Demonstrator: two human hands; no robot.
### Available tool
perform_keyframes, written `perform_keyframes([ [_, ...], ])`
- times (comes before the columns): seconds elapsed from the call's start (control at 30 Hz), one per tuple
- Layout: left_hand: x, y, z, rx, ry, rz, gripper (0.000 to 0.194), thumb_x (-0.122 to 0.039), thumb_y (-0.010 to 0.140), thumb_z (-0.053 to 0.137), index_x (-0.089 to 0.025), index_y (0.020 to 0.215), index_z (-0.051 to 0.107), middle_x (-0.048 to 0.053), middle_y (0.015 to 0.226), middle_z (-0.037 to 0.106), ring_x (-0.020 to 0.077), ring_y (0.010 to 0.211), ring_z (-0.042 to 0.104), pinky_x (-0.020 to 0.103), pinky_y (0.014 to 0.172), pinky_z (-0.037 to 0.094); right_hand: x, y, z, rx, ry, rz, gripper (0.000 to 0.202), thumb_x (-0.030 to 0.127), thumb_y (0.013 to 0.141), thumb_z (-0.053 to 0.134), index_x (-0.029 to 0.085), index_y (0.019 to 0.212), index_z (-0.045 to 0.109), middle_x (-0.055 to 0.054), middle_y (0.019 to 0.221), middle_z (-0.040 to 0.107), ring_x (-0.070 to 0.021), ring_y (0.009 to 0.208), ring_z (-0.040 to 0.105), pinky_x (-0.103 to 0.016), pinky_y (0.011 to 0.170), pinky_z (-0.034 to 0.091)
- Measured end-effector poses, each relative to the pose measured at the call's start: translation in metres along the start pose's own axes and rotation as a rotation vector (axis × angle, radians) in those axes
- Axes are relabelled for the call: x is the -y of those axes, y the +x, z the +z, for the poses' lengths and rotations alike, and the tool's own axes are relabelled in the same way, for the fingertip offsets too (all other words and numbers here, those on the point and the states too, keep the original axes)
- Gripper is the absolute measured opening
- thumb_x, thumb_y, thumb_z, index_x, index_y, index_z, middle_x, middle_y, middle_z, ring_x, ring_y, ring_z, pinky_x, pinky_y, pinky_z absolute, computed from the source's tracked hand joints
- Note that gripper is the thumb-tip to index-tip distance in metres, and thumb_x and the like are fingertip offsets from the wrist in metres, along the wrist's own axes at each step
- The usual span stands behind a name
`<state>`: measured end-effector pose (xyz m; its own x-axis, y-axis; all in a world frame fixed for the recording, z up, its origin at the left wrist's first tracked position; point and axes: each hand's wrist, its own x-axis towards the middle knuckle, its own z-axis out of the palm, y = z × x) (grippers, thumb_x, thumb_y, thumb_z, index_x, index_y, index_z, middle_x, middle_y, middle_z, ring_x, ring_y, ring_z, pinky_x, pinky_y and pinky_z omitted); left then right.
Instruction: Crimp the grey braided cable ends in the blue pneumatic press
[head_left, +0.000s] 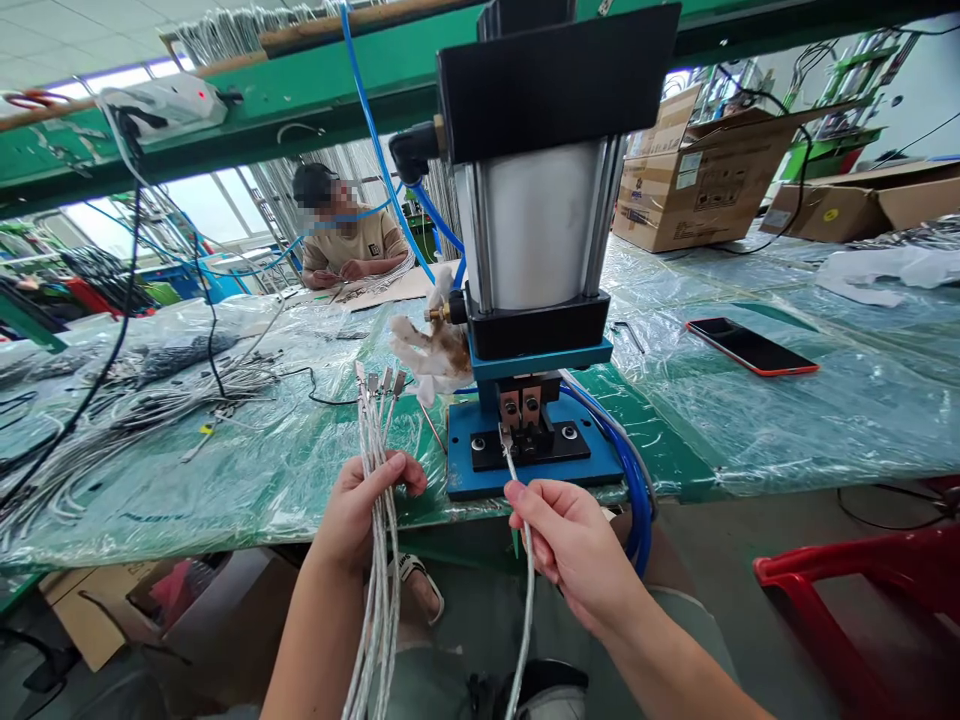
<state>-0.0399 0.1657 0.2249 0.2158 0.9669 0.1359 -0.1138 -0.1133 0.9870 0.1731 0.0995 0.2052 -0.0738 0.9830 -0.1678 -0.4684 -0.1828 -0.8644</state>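
Note:
In my left hand [375, 485] is a bundle of silvery braided cables [381, 560], gripped below the flat metal terminals [381, 382] on their upper ends. My right hand [566, 535] pinches a single cable [526, 600] between thumb and fingers. That cable's metal end [506, 437] reaches up to the jaws of a pneumatic crimping press [529, 405]. Whether the end sits fully inside the jaws I cannot tell. The press has a blue base [465, 480] and a large silver cylinder [536, 230] above. Both cable tails hang below the table edge.
More cables [180, 400] lie on the left of the plastic-covered table [315, 500]. A phone [750, 345], a hex key [630, 337] and cardboard boxes [697, 180] are to the right. A stained cloth [431, 350] touches the press. Another person [352, 235] sits across. A red stool [847, 570] stands lower right.

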Motion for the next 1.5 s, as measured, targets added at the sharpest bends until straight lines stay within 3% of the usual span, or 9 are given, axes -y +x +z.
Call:
perform_keyframes([
  [0.23,0.001,0.001,0.000,0.006,-0.007,0.001,0.025,-0.033,0.085,0.063,-0.016,0.067,0.067,0.005,0.069,0.064,0.0180,0.069,0.057,0.030,0.068,0.042,0.000,-0.011,0.004,0.032,0.108,0.059,0.042,0.050,0.083,0.066,0.012,0.064,0.065,0.003,0.039,0.049,-0.0025,0.032,0.031,-0.017,0.034,0.016],
  [0.43,-0.001,0.001,0.002,-0.008,0.004,-0.001,0.025,-0.034,0.084,0.064,-0.016,0.067,0.067,0.005,0.070,0.063,0.0190,0.069,0.057,0.031,0.068,0.042,0.008,-0.009,0.009,0.068,0.304,0.111,0.035,0.042,0.085,0.065,0.011,0.068,0.067,0.001,0.043,0.054,-0.0021,0.030,0.031,-0.018,0.035,0.015],
  [0.67,0.000,0.001,0.001,-0.009,-0.014,-0.007,0.024,-0.033,0.084,0.064,-0.016,0.066,0.067,0.004,0.069,0.064,0.0179,0.068,0.058,0.030,0.068,0.042,0.010,0.000,0.009,0.059,0.354,0.112,0.033,0.040,0.084,0.065,0.010,0.068,0.067,0.002,0.045,0.055,-0.0016,0.030,0.030,-0.019,0.035,0.015],
  [1.1,0.001,0.000,0.000,-0.004,-0.021,0.009,0.024,-0.031,0.085,0.063,-0.016,0.067,0.067,0.005,0.069,0.064,0.0183,0.068,0.058,0.031,0.068,0.042,0.003,0.011,0.004,0.037,0.328,0.093,0.034,0.040,0.085,0.065,0.013,0.065,0.061,0.008,0.043,0.036,-0.0023,0.032,0.030,-0.019,0.036,0.017],
  [1.5,0.001,-0.001,0.000,0.002,0.000,0.000,0.025,-0.032,0.086,0.062,-0.016,0.067,0.067,0.004,0.070,0.064,0.0173,0.069,0.058,0.030,0.069,0.042,0.002,0.010,-0.001,0.030,0.308,0.099,0.034,0.041,0.086,0.065,0.014,0.066,0.061,0.009,0.044,0.033,-0.0030,0.033,0.029,-0.021,0.038,0.018],
])
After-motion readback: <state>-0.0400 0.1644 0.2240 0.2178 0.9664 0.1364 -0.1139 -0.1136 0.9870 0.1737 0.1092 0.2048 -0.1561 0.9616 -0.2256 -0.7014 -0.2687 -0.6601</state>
